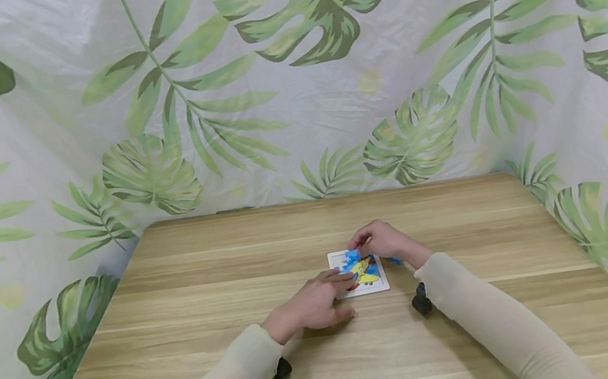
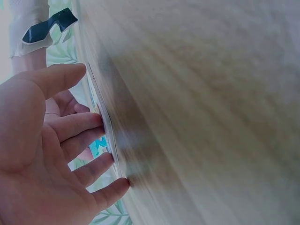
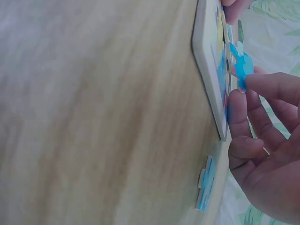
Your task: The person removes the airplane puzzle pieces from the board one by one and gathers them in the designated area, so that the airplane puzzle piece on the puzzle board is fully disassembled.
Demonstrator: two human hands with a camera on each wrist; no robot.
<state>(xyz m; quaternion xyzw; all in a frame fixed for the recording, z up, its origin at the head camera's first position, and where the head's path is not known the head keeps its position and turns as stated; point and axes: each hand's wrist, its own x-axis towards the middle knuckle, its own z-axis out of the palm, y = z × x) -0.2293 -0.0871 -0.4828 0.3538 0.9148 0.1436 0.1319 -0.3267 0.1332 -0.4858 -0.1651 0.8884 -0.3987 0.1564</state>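
A jigsaw puzzle board [image 1: 382,286] with a white border lies flat on the table, bearing a yellow, red and blue picture. My left hand [image 1: 317,301] rests on its left side, fingers fairly straight and spread, fingertips on the board in the left wrist view. My right hand [image 1: 381,240] is over the board's far right corner. Between its thumb and fingers it pinches a blue puzzle piece [image 3: 242,66], tilted up off the board in the right wrist view. Another blue puzzle piece [image 3: 205,185] lies on the table just right of the board.
The wooden table [image 1: 218,251] reaches back to a leaf-patterned curtain [image 1: 318,93], which also hangs along both sides. Black wrist cameras are strapped under the left sleeve [image 1: 227,377] and the right sleeve [image 1: 488,313].
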